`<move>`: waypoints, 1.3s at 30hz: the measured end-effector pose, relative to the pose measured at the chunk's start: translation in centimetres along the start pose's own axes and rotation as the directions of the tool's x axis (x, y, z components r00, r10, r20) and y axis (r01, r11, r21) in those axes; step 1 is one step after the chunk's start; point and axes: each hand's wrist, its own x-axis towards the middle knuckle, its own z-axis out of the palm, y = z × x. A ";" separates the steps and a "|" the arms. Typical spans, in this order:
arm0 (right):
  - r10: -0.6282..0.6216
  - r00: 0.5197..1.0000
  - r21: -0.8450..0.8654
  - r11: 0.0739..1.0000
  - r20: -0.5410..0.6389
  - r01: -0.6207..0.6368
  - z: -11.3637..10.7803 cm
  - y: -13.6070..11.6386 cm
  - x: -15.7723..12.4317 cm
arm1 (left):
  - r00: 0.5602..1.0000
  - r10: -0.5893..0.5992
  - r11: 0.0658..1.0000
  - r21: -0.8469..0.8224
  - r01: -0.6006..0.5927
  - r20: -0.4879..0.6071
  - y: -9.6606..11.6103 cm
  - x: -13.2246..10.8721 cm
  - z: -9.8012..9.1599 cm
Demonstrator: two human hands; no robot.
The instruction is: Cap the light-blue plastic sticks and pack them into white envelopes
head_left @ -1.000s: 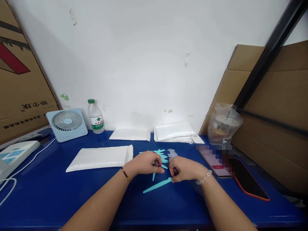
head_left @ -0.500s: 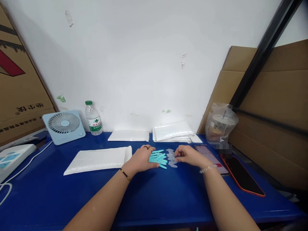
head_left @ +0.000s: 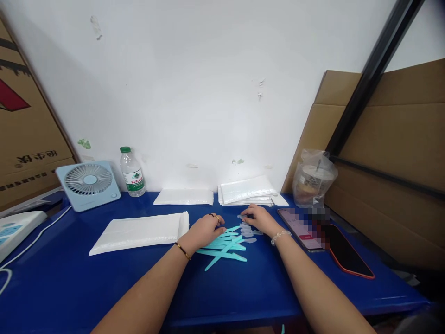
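Note:
Several teal eyebrow razors (head_left: pixel 225 247) lie in a loose, crossing pile on the blue table (head_left: pixel 243 292). My left hand (head_left: pixel 207 230) is over the upper left of the pile, thumb and fingers a little apart and nothing gripped between them. It covers some of the razors' ends. Right of the pile, several clear plastic caps (head_left: pixel 246 230) lie in a short column. At the far end of that column my right hand (head_left: pixel 257 218) is closed, with its fingertips on a clear cap; the fingers partly hide it.
A white padded mailer (head_left: pixel 139 233) lies to the left, with more mailers (head_left: pixel 248 190) along the wall. A blue fan (head_left: pixel 88 185) and a water bottle (head_left: pixel 132 174) stand back left. Two phones (head_left: pixel 347 253) and a bagged drink cup (head_left: pixel 313 181) are at right.
The teal razors have come out from under my left hand and now spread lower, toward me. My right hand has moved left and away from me, to the far caps.

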 end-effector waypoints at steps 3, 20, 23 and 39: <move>0.017 1.000 -0.052 0.998 -0.024 -0.018 0.1 -0.2 0.1 | 0.997 -0.074 0.997 0.005 0.074 0.002 -0.9 0.6 0.5; 0.112 0.968 0.296 0.954 -0.225 -0.041 -0.7 -0.7 -0.3 | 0.989 -0.060 0.975 -0.222 0.029 -0.133 -1.2 0.6 -0.9; 0.125 0.964 0.442 0.897 -0.236 -0.008 -0.8 -1.4 -0.5 | 0.992 -0.010 0.966 -0.258 -0.022 -0.123 -1.0 0.4 -1.2; 0.053 0.968 0.580 0.808 -0.244 0.102 -1.2 -3.9 -1.1 | 0.998 0.055 0.917 -0.395 -0.061 -0.025 -0.9 0.4 -1.5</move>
